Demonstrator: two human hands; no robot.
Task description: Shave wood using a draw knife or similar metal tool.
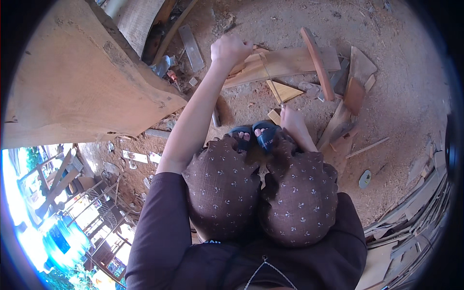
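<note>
My left hand (pixel 231 50) is closed in a fist at the far left end of a light wooden board (pixel 295 62) on the ground. What it grips is hidden. Close to my feet, my right hand (pixel 294 123) is closed at the lower end of a thin metal rod or blade (pixel 270 79). This rod slants up across the board toward my left hand. Below it lies a yellowish triangular wood piece (pixel 286 91). A small wood block (pixel 274 116) sits beside my right hand. Across the board's right part lies a reddish curved wooden bar (pixel 318 65).
A large wooden slab (pixel 82 77) rises at the left. Wood offcuts (pixel 355 92) lie on the right, with stacked thin strips (pixel 411 212) farther out. A flat grey strip (pixel 191 48) and a red-handled tool (pixel 172 76) lie near the slab. My sandals (pixel 265 137) stand close below.
</note>
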